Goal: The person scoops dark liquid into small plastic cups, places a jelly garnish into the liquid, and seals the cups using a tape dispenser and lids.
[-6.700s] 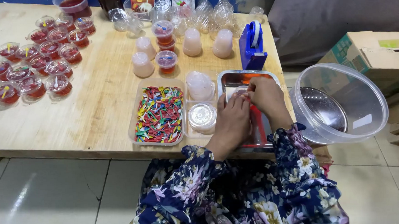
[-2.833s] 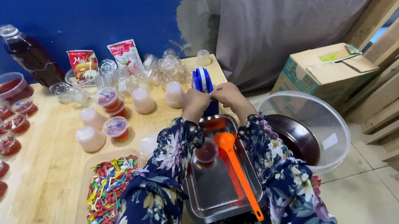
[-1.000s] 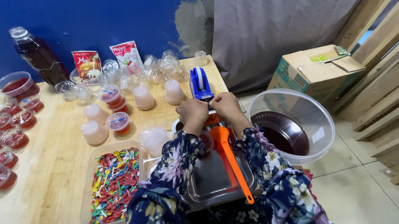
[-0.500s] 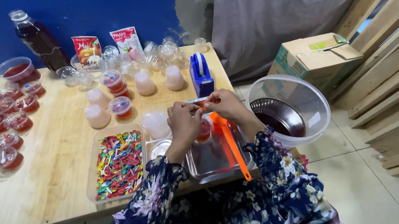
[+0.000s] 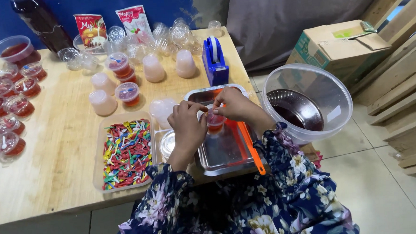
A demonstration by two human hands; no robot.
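Over the steel tray [image 5: 222, 154], both the left hand [image 5: 188, 127] and the right hand [image 5: 233, 106] pinch a small red-filled cup [image 5: 215, 120], which could tip and spill if squeezed unevenly.

Person wears a dark navy garment with a dense floral print: white, pale pink and lilac blossoms, small yellow-green leaves, a few blue flowers. Long sleeves, loose and wide. Left sleeve [image 5: 167, 190] ends at the wrist in a gathered, slightly ruffled cuff; right sleeve [image 5: 285, 151] the same, cuff edge at about 11 o'clock of it. Same fabric covers the lap, filling the frame from 5 to 7 o'clock. Left hand [image 5: 188, 127] and right hand [image 5: 233, 106] bare: no gloves, rings, watch or bracelets visible. Nails short, unpainted as far as can be told.
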